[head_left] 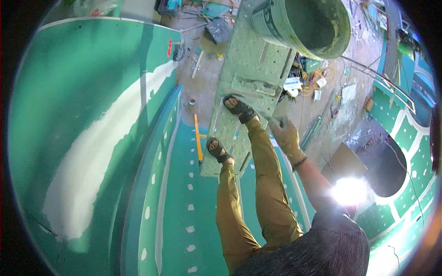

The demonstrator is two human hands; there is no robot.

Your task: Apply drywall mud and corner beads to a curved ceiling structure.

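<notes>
My right hand (288,138), in a tan work glove with a dark cuff, is closed around the handle of what looks like a putty knife (263,113). Its thin blade is edge-on and blurred, pointing up and left over the plank. Below it, my sandalled feet stand on a long, spattered scaffold plank (271,69) with slots. Beyond the feet, a large white bucket (271,20) of grey compound (313,23) rests at the plank's far end. No part of my left hand shows.
Green drywall (87,83) with a broad white compound band (110,124) curves along the left. An orange straight tool (197,138) stands by the plank's left edge. Cables (324,76) and scraps litter the floor below. A bright work lamp (350,191) glares at right.
</notes>
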